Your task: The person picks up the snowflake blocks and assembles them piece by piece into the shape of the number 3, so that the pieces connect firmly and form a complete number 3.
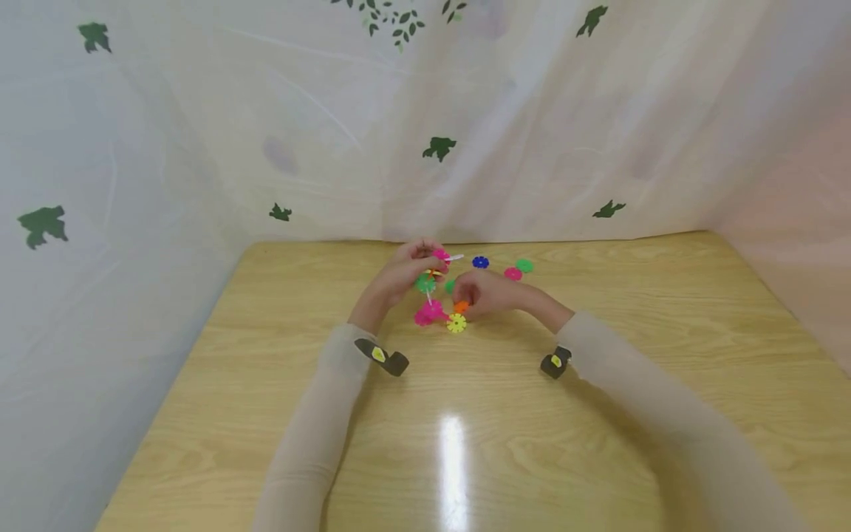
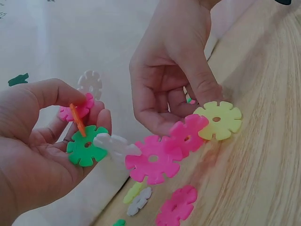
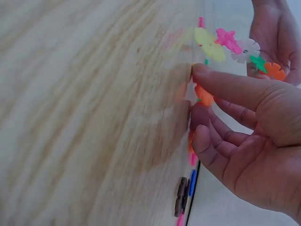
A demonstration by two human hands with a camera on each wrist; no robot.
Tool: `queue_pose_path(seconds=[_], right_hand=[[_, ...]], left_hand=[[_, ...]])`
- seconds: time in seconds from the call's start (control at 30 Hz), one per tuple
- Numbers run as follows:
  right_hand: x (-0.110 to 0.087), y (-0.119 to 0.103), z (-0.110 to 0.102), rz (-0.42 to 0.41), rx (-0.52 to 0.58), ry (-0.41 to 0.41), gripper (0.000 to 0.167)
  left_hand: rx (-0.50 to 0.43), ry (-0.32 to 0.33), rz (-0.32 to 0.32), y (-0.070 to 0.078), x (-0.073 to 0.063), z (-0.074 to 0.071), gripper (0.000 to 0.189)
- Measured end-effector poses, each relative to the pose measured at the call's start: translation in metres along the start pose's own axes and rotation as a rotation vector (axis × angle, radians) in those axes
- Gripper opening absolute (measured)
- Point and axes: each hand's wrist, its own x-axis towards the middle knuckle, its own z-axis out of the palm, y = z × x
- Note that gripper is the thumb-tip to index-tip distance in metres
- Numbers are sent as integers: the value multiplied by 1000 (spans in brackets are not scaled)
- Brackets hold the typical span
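Observation:
My left hand [image 1: 403, 272] holds one end of a chain of notched plastic snowflake discs, its thumb on a pink disc [image 2: 80, 109]. Along the chain come an orange disc [image 2: 78, 121], a green disc [image 2: 87, 149], a white disc [image 2: 114, 147], two pink ones and, at the far end, a yellow disc [image 2: 230, 125]. Another white disc [image 2: 88, 84] sticks out beyond the left fingers. Beside the yellow end, my right hand [image 1: 490, 291] pinches a separate orange disc [image 3: 203, 96] between thumb and fingers, low over the table. Its fingers partly cover that disc.
Loose discs lie on the wooden table [image 1: 532, 443] past the right hand: a blue disc [image 1: 481, 262], a pink disc [image 1: 513, 273] and a green disc [image 1: 524, 264]. A pale curtain with leaf prints [image 1: 532, 148] hangs along the table's back edge.

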Motion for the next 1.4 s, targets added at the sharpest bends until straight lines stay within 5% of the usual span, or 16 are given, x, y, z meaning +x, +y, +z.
queue_pose_path(seconds=[0.13,0.27,0.4,0.57,0.93,1.4], right_hand=[[-11,6,-9,84,47,67,16],[-23,10,-20,148,164,247,17],[-30,9,-28,123,334,419,27],[-29,5,-25,83,533,523,30],[-21,-3,-19,25,669,529,17],[-23,0,-23,53,610,500,19]], left_hand=[[3,11,7,-3,-1,2,15],[6,14,13,-5,-3,5,15],[13,13,12,-6,-4,7,14],[21,9,11,-6,-6,6,13],[13,10,6,-6,-4,3,12],[33,-6,-9,-3,-1,7,13]])
